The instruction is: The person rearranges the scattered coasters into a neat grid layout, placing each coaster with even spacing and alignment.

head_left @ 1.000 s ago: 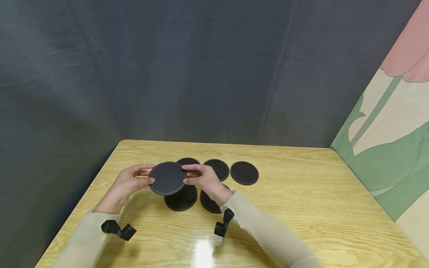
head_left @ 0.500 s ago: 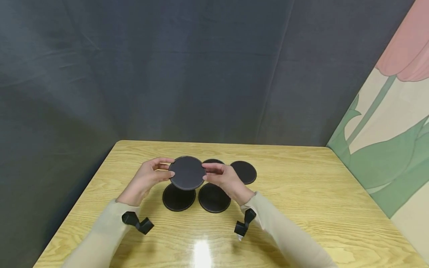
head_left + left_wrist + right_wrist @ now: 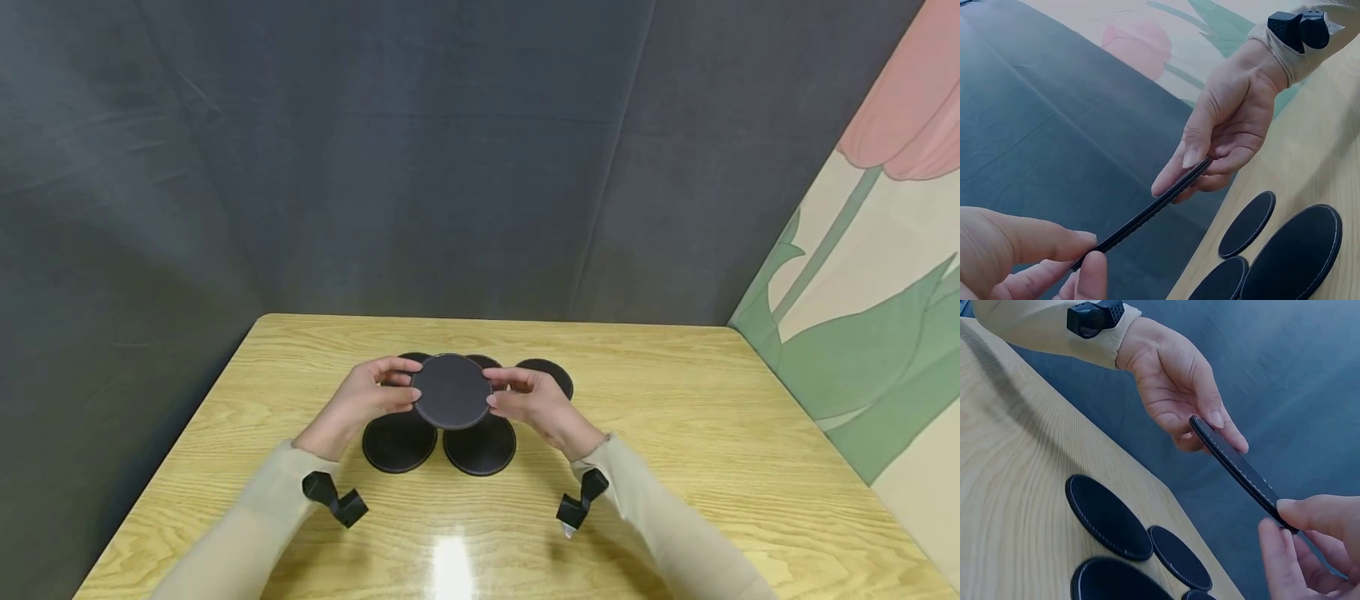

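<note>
A round black coaster [image 3: 452,392] with pale edge stitching is held above the table between both hands. My left hand [image 3: 365,398] pinches its left edge, thumb on the upper face. On the right edge, my right hand [image 3: 542,405] pinches it the same way. Edge-on in the left wrist view, the held coaster [image 3: 1147,209] shows a seam-like line; whether it is one coaster or two stacked I cannot tell. Beneath lie more coasters: front left [image 3: 400,442], front right [image 3: 481,446] and back right [image 3: 551,373]. Two back ones are mostly hidden behind the held coaster.
The light wood table [image 3: 675,433] has its far edge against a dark curtain [image 3: 450,167]. A tulip-patterned panel [image 3: 862,333] borders the right side. Black wrist-worn cameras sit on both sleeves, low over the table.
Both hands have carried the coaster to the right, from over the left-hand coasters to over the middle ones. The coasters on the table have stayed in place.
</note>
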The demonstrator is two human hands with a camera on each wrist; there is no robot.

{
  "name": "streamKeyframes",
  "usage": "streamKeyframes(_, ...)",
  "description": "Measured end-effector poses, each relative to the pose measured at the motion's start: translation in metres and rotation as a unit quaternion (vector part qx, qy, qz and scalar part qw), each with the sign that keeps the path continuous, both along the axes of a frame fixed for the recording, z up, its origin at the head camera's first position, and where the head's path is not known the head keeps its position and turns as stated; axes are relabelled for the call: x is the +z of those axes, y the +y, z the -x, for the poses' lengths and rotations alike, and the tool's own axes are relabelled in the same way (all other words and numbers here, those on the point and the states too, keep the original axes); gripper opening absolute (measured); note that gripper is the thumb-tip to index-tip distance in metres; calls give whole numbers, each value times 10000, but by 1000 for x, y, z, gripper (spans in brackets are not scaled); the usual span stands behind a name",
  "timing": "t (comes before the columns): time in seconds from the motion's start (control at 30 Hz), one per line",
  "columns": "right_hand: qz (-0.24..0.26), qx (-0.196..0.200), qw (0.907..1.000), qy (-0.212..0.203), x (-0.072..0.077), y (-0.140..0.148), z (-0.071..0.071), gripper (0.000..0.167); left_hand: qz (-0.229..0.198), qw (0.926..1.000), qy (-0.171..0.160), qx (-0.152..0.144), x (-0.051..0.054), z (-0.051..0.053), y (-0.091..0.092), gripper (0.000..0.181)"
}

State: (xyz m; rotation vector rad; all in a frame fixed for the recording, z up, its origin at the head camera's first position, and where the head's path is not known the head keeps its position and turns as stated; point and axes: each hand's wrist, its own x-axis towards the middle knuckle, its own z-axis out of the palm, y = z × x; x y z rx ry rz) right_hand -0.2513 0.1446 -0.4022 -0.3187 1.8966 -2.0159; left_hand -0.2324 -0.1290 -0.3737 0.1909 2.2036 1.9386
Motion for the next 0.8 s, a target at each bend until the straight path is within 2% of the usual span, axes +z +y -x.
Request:
streamKeyframes(0.13,-46,-5,10000,85,-2,11,-1,51,-181,9998,-7,-58,-2,2,10,43)
streamKeyframes(0.33,-98,-110,9998,166,-6,27,-1,52,-381,9992,-124,10,-7,5,27,38)
streamKeyframes(0.57,-341,-240,9989,199,-13,45,-1,50,-219,9996,-103,-110,-17,9,44,35)
streamKeyframes(0.8,-574,-247,9980,35,-19,60,-3,50,-144,9996,-192,-118,-26,10,61,33)
